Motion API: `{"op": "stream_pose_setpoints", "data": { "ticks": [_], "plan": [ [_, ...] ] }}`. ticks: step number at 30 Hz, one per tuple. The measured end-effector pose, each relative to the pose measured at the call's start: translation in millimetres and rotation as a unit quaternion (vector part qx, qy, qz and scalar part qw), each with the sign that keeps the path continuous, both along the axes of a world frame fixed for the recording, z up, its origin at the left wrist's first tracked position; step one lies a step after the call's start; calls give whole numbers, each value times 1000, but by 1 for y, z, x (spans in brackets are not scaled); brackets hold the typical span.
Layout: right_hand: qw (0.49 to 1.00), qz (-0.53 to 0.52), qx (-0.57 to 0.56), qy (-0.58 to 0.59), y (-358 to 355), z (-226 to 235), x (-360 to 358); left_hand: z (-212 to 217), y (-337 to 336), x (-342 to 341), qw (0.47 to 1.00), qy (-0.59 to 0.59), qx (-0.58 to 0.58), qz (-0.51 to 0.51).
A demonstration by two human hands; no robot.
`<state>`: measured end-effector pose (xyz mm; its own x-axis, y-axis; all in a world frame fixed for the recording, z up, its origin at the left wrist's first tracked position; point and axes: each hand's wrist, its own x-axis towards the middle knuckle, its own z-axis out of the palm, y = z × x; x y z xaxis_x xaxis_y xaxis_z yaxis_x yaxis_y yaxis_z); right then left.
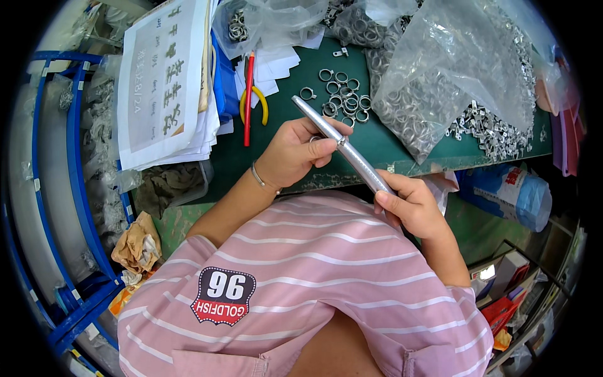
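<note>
A tapered silver metal rod (363,164) runs slantwise between my hands, its narrow end pointing up and left. My right hand (411,202) is closed around the thick lower end. Farther up the rod, my left hand (294,152) is closed with its thumb and fingers about it. A small metal ring clamp (341,142) seems to sit around the rod at my left fingertips; the fingers partly hide it. Just beyond my hands, several loose ring clamps (348,102) lie on the green tabletop (289,129).
A clear plastic bag (427,81) of ring clamps lies right of the loose ones, beside a heap of small metal brackets (493,129). Left stand a red pencil (249,100), yellow-handled pliers (264,107), a paper stack (164,81) and a blue rack (75,169).
</note>
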<state>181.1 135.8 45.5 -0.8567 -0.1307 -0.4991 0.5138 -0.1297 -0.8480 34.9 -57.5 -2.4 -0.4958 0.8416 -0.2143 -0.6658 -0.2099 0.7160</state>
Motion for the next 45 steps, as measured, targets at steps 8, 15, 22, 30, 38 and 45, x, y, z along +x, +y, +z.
{"op": "stream_pose_setpoints", "data": {
  "ticks": [8, 15, 22, 30, 38, 45],
  "plan": [
    [988, 4, -142, -60, 5, -1, 2, 2, 0, 1, 997, 64, -52, -11],
    [979, 29, -197, -49, 7, 4, 5, 9, -1, 4, 991, 132, -34, 15],
    [998, 19, -52, 4, -12, 23, 7, 28, -13, 11, 986, 157, -25, 41],
    [962, 54, 198, 178, -43, 45, 5, 53, -46, 26, 976, 195, 7, 102],
    [930, 152, 247, 226, -79, 45, -12, 57, -104, 40, 953, 228, 69, 190],
    [913, 251, 206, 246, -125, 48, -30, 49, -158, 60, 914, 269, 84, 292]
  ]
}}
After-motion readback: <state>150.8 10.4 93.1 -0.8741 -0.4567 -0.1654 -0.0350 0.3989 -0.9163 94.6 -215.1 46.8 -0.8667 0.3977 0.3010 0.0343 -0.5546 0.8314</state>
